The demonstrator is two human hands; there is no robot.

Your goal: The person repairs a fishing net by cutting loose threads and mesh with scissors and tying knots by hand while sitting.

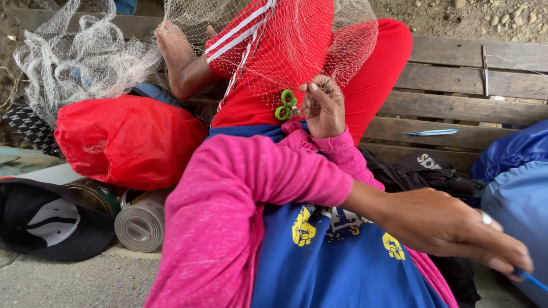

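At the upper left of the frame a heap of pale fishing net [74, 57] lies bunched, and it stretches rightward over the person's red trousers [274, 63] at the top centre. Below the heap sits a red plastic bag [128, 140]. At the lower left lie a dark cap [43, 222] and, just right of it, two tins on their sides [137, 219]. A bare foot [180, 60] shows under the net at the upper centre-left.

The pink sleeve [240, 194] of the left arm crosses the middle of the frame, over a blue shirt [337, 268] with yellow print. The left hand [322, 105] is raised at the centre, its fingers closed together and pinching the mesh of the net where it hangs over the red trousers. Just left of that hand, small green-handled scissors [285, 105] hang against the net.

The right hand [451, 228] reaches toward the lower right of the frame, a ring on one finger, its fingers clamped on a slim blue netting needle [534, 279] whose far end runs out of view. Behind it lies a wooden slatted desk [456, 85], with a second thin blue needle [434, 132] on a slat. A dark bag [428, 171] lies at the desk's near edge, and a blue sack [514, 171] fills the right edge.
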